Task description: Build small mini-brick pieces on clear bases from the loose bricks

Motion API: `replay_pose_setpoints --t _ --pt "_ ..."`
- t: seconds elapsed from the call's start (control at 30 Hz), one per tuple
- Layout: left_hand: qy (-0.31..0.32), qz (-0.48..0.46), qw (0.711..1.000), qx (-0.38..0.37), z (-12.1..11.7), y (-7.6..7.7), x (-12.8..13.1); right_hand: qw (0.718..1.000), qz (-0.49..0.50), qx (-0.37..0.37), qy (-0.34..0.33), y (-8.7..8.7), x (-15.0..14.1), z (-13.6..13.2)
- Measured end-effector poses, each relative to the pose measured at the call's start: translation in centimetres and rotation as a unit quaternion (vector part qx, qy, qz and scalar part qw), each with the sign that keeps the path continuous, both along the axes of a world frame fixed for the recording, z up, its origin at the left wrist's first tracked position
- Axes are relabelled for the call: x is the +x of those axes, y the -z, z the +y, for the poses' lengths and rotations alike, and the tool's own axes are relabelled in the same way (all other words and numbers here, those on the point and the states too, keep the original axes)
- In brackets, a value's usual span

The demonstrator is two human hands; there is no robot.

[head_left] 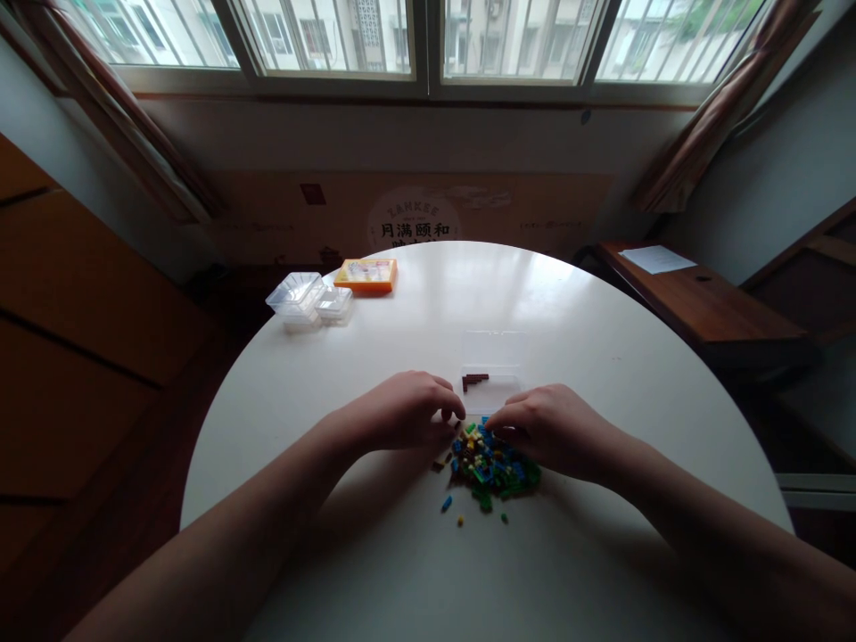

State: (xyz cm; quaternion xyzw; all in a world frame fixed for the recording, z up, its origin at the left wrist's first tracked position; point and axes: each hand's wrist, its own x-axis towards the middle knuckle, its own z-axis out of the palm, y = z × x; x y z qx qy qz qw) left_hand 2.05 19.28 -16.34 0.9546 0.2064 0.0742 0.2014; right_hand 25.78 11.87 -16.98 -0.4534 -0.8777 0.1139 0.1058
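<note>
A heap of small coloured bricks (493,468), blue, green, yellow and brown, lies on the round white table (602,357) in front of me. My left hand (401,412) rests at the heap's left edge with its fingers curled together over the bricks. My right hand (545,426) sits on the heap's right side, fingertips pinched at the top of the pile. What either hand grips is too small to make out. Just behind the hands stands a clear plastic box (491,374) with a few brown bricks (474,381) in it.
Stacked clear plastic trays (304,300) and an orange box (366,275) stand at the table's far left. A few stray bricks (447,505) lie near the heap. A dark wooden bench with a sheet of paper (656,259) is on the right, under the window.
</note>
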Motion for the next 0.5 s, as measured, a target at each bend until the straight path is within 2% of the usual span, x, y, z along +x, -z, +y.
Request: replay_pose_setpoints --t 0.3,0.5 --pt "0.013 0.01 1.0 -0.011 0.13 -0.15 0.05 0.999 -0.019 -0.01 0.035 -0.13 -0.09 -0.03" --pt "0.009 -0.008 1.0 0.001 0.19 -0.35 -0.34 0.999 -0.026 -0.01 0.035 -0.17 -0.1 -0.14"
